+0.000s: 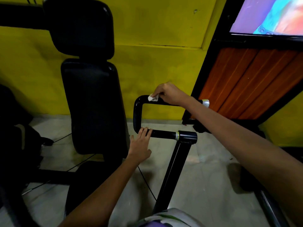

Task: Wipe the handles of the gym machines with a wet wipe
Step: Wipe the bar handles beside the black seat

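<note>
A black U-shaped machine handle stands in the middle, with an upper bar and a lower bar, each ending in a silver ring. My right hand grips the upper bar near its bend and presses a small white wet wipe against it. My left hand lies with straight fingers on the left end of the lower bar, holding nothing.
The machine's black padded seat back and headrest stand left of the handle. A black slanted arm carries the handle down to the pale floor, where thin cables run. A yellow wall is behind; a wooden panel and screen are at right.
</note>
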### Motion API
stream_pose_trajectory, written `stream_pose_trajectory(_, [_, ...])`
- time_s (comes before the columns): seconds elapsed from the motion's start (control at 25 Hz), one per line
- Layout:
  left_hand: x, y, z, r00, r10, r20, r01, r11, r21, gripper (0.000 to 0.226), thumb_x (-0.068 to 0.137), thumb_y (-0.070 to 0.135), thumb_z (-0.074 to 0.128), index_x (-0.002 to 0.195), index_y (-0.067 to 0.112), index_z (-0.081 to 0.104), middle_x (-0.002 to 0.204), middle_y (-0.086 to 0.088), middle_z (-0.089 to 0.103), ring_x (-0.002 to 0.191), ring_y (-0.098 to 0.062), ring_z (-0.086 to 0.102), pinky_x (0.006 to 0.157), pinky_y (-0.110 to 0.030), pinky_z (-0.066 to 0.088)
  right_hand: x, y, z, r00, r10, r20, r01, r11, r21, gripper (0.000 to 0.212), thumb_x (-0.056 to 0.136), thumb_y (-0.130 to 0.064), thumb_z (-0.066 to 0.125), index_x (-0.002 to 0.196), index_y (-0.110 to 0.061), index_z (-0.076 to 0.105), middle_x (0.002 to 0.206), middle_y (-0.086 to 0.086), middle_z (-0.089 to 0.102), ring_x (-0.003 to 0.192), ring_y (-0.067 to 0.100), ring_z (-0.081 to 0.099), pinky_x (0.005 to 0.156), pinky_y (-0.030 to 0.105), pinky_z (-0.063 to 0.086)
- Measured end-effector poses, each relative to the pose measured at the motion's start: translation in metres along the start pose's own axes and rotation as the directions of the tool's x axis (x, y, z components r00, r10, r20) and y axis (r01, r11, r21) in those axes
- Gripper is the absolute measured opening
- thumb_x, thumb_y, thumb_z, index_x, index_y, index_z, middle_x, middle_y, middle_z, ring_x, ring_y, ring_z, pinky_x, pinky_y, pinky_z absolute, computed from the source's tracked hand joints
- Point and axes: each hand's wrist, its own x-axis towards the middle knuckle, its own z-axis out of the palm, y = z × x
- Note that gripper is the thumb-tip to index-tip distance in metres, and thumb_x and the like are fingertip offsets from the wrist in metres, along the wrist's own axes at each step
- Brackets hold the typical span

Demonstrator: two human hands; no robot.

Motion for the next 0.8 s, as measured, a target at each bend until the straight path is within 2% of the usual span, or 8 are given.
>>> stream_pose_trajectory(0.16, [0.003,-0.002,-0.007,1.0,0.023,-0.003,-0.023,0.997,-0.071,0.077,0.089,0.039,0.052,0.149,0.013,0.012,0.155,-0.004,0.012,0.144,-0.021,0.008,0.114,-0.049,0.014,-0.043,0.032,-0.013,0.998,0.01,-0.06,-0.009,1.0,0.01,0.034,0.082,0.016,0.049,0.104,0.0,0.07,0.109,0.019,0.067,0.098,0.032,0.064,0.082,0.044,0.052])
stream_pose_trajectory(0.28, [0.005,-0.009,-0.026,0.968,0.097,-0.234,-0.146,0.968,-0.205,0.051,0.089,0.03,0.055,0.134,0.009,0.044,0.137,-0.008,0.043,0.128,-0.026,0.041,0.106,-0.04,0.029,-0.069,0.055,-0.024,0.996,0.053,-0.066,-0.056,0.998,-0.04,0.034,0.083,0.015,0.049,0.105,-0.001,0.07,0.109,0.018,0.067,0.096,0.032,0.064,0.082,0.044,0.053])
stream_pose_trajectory(0.4, [0.012,-0.014,-0.056,0.771,0.207,-0.602,-0.354,0.925,-0.136,0.03,0.083,0.022,0.057,0.107,0.004,0.061,0.103,-0.01,0.058,0.1,-0.027,0.055,0.089,-0.04,0.045,-0.09,0.073,-0.028,0.984,0.136,-0.119,-0.146,0.987,-0.074,0.032,0.084,0.013,0.05,0.104,-0.002,0.07,0.106,0.016,0.068,0.089,0.03,0.067,0.076,0.044,0.056])
stream_pose_trajectory(0.48, [0.023,-0.013,-0.079,0.682,0.218,-0.698,-0.381,0.921,-0.084,0.033,0.081,0.024,0.055,0.107,0.005,0.06,0.108,-0.012,0.058,0.107,-0.025,0.052,0.093,-0.042,0.043,-0.101,0.073,-0.026,0.978,0.147,-0.149,-0.164,0.981,-0.106,0.033,0.083,0.014,0.051,0.106,-0.002,0.069,0.107,0.016,0.068,0.091,0.029,0.067,0.074,0.046,0.056])
stream_pose_trajectory(0.56, [0.037,-0.012,-0.1,0.718,0.193,-0.668,-0.347,0.932,-0.104,0.041,0.082,0.024,0.06,0.118,0.004,0.056,0.124,-0.015,0.053,0.119,-0.029,0.048,0.102,-0.045,0.035,-0.111,0.072,-0.023,0.969,0.162,-0.188,-0.194,0.967,-0.165,0.031,0.083,0.011,0.055,0.108,-0.002,0.068,0.106,0.018,0.068,0.094,0.03,0.065,0.076,0.044,0.056])
stream_pose_trajectory(0.64, [0.053,-0.013,-0.113,0.813,0.166,-0.557,-0.289,0.947,-0.141,0.052,0.089,0.034,0.058,0.132,0.006,0.047,0.138,-0.014,0.043,0.131,-0.029,0.038,0.111,-0.046,0.024,-0.12,0.076,-0.021,0.943,0.209,-0.258,-0.261,0.947,-0.187,0.029,0.083,0.009,0.057,0.108,-0.002,0.068,0.104,0.019,0.068,0.093,0.029,0.064,0.079,0.04,0.056])
stream_pose_trajectory(0.72, [0.067,-0.016,-0.115,0.884,0.124,-0.45,-0.231,0.954,-0.191,0.061,0.093,0.052,0.04,0.135,0.008,0.043,0.137,-0.011,0.045,0.13,-0.025,0.038,0.109,-0.041,0.022,-0.125,0.077,-0.019,0.886,0.283,-0.367,-0.342,0.934,-0.105,0.03,0.082,0.012,0.057,0.107,0.0,0.067,0.106,0.019,0.067,0.094,0.029,0.064,0.08,0.03,0.053])
stream_pose_trajectory(0.8, [0.071,-0.019,-0.109,0.887,0.101,-0.451,-0.222,0.949,-0.222,0.075,0.088,0.063,0.019,0.13,0.008,0.048,0.127,-0.011,0.053,0.12,-0.025,0.045,0.099,-0.037,0.028,-0.128,0.071,-0.012,0.817,0.342,-0.464,-0.364,0.93,0.044,0.029,0.081,0.013,0.059,0.108,0.004,0.066,0.106,0.02,0.066,0.092,0.028,0.065,0.078,0.018,0.049])
